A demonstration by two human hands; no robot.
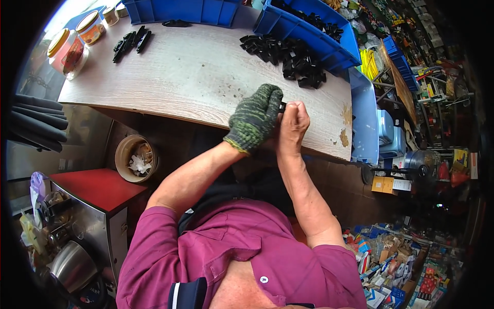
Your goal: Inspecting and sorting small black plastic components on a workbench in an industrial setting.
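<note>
My left hand [256, 117], in a dark green knitted glove, is closed at the table's front edge. Right beside it, my bare right hand [294, 123] is closed too, its fingers curled. Between the two hands shows a bit of a small black part [282, 106]; most of it is hidden by my fingers. Beyond my right hand lies a pile of small black parts [303, 64] on the wooden table [170, 77]. Several longer black pieces [131, 42] lie together at the table's far left, and another black piece [176, 23] lies near the back edge.
A blue bin [319, 38] with black parts stands at the back right, another blue bin [180, 11] at the back. Lidded jars [67, 51] line the left end. Below are a waste bucket [136, 158] and a red-topped cabinet [98, 186]. Cluttered goods fill the right.
</note>
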